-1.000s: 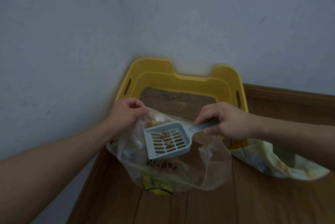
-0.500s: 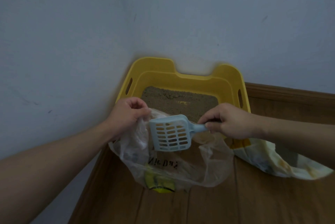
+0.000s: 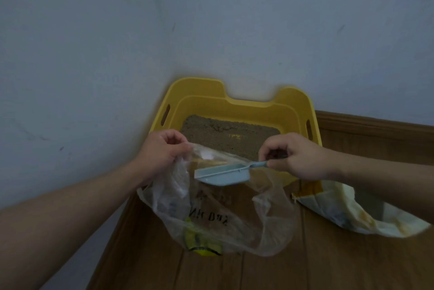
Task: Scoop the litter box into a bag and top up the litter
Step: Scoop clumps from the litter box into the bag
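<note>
Wood floor (image 3: 328,266), scoop (image 3: 223,173) crosswise, handle rightward

A pale grey wall (image 3: 211,19) (faintly scuffed) meets a wooden floor (image 3: 352,264) and baseboard (image 3: 375,129).

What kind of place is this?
Probably a corner of a room at home: a yellow litter box holding litter sits where two plain walls meet, on a wooden floor with a baseboard.

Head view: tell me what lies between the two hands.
In the head view, the blue scoop, tipped on edge over the clear bag, lies between left hand and right hand.
</note>
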